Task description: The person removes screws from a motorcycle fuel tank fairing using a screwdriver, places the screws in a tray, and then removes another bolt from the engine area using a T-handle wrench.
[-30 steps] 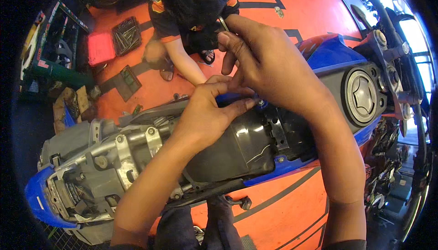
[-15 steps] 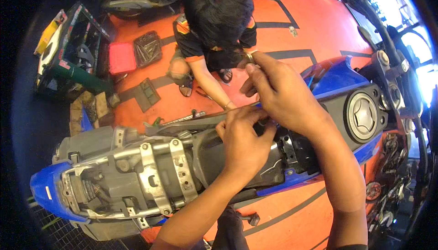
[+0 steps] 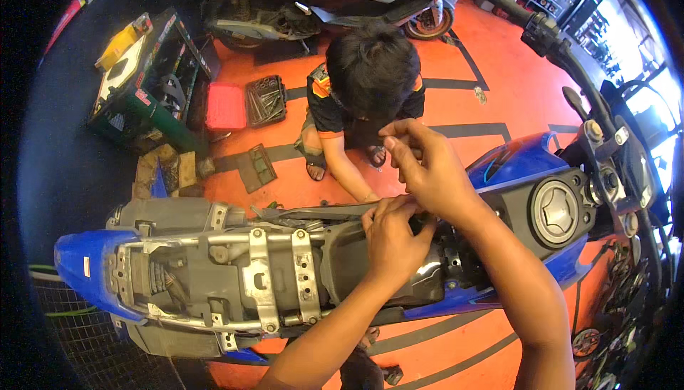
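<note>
The right hand (image 3: 433,175) hangs above the motorcycle (image 3: 348,265), thumb and forefinger nearly together; the metal piece visible there half a second ago cannot be made out. The left hand (image 3: 394,239) remains at midsection, its fingers' grip hidden.

The motorcycle (image 3: 348,251) stretches across in front of you, seen from above, its tail to your left and its handlebar (image 3: 584,87) to your right. At the rear, a blue fender (image 3: 89,270) adjoins an exposed frame of silver rails (image 3: 281,233), spanned by two bolted cross brackets (image 3: 262,283). A dark midsection (image 3: 420,289) follows, partly hidden from your view. Forward of it, blue side panels (image 3: 513,158) flank a dark top cover (image 3: 509,198) bearing a round silver filler cap (image 3: 557,212).
</note>
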Demonstrator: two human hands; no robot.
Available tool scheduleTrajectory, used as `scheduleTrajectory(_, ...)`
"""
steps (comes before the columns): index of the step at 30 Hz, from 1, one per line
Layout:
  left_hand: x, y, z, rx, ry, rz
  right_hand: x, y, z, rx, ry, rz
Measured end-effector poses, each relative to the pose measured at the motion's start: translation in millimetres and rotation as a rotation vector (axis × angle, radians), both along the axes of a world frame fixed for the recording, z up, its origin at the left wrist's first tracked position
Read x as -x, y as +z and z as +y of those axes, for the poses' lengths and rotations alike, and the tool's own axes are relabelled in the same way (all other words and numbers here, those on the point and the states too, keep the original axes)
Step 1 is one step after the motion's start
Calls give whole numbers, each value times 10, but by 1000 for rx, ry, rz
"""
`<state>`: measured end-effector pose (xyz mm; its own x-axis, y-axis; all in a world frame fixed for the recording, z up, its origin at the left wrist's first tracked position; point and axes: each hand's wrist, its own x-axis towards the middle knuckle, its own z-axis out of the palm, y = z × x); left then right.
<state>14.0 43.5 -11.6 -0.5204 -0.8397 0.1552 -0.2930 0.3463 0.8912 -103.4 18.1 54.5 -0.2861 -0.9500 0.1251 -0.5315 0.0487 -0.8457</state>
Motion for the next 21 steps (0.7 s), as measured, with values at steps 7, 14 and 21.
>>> scheduleTrajectory(7, 53, 30, 50, 53, -5, 59, 166, 10, 24, -139, 91, -499)
scheduleTrajectory(14, -25, 57, 43, -33, -9, -23, -91, 61, 66, 305, 18, 323)
scheduleTrajectory(21, 33, 109, 68, -28, 67, -100, -110, -28, 33, 316, -93, 508)
